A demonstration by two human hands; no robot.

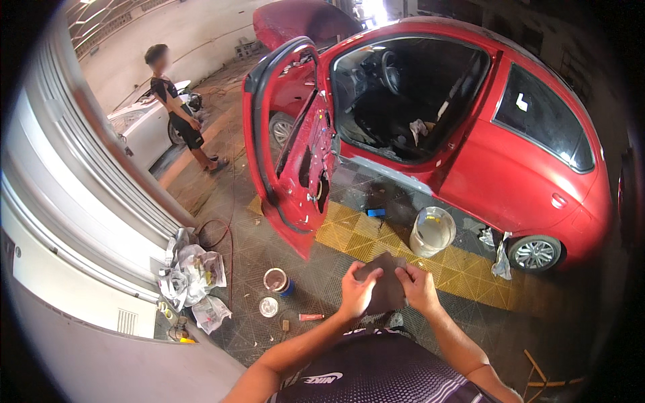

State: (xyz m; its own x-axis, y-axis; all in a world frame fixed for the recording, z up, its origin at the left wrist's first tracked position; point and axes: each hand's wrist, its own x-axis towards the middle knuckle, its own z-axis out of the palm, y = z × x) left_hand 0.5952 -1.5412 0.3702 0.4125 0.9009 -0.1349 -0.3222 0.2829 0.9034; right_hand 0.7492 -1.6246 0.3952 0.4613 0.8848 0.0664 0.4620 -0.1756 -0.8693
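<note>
Both hands hold a dark grey-brown sheet of sandpaper (386, 287) in front of my body. My left hand (360, 289) pinches its left upper corner with thumb and fingers. At the right edge, my right hand (419, 287) grips the sheet the same way. Ahead of my hands stands a red car with its stripped front door (295, 154) swung wide. A white bucket (432, 232) sits on the floor just beyond my right hand. To the left of my left hand are an open can (276, 279) and a round lid (269, 307).
A blue block (375, 212) lies near the car's sill (383, 173). Crumpled newspaper (201, 269) is heaped by the white cabinet (74, 285). A red hose (230, 252) runs across the floor. Another person (176, 107) stands beside a white car (149, 134) at far left.
</note>
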